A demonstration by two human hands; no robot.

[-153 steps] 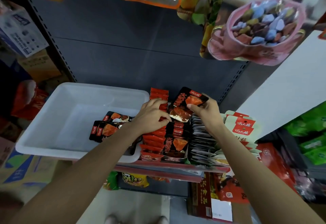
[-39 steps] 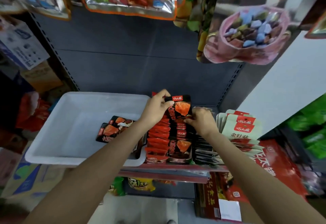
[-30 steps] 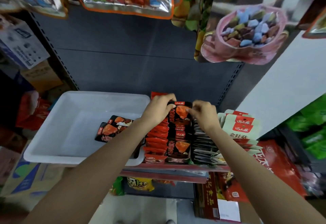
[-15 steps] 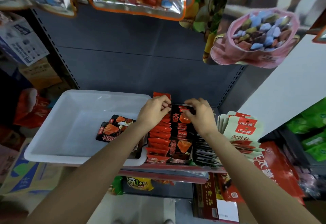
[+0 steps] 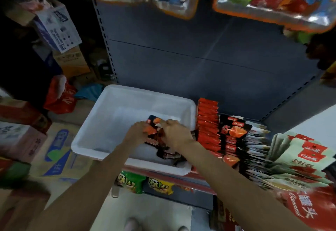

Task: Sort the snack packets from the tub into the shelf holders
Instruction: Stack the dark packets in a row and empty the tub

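A grey metal shelf back panel (image 5: 209, 52) rises behind a white rectangular plastic tub (image 5: 112, 121) that sits at the shelf's left end, its right rim touching a row of upright red foil packets (image 5: 207, 121) in the shelf holders. Beside them stand black-and-orange packets (image 5: 234, 130), then pale green pouches (image 5: 300, 156). Most of the tub's floor lies bare toward its far and left walls. Near its front right corner, both hands meet over black-and-orange snack packets (image 5: 154, 134): the left hand (image 5: 136, 134) and right hand (image 5: 176, 136) grip them with curled fingers.
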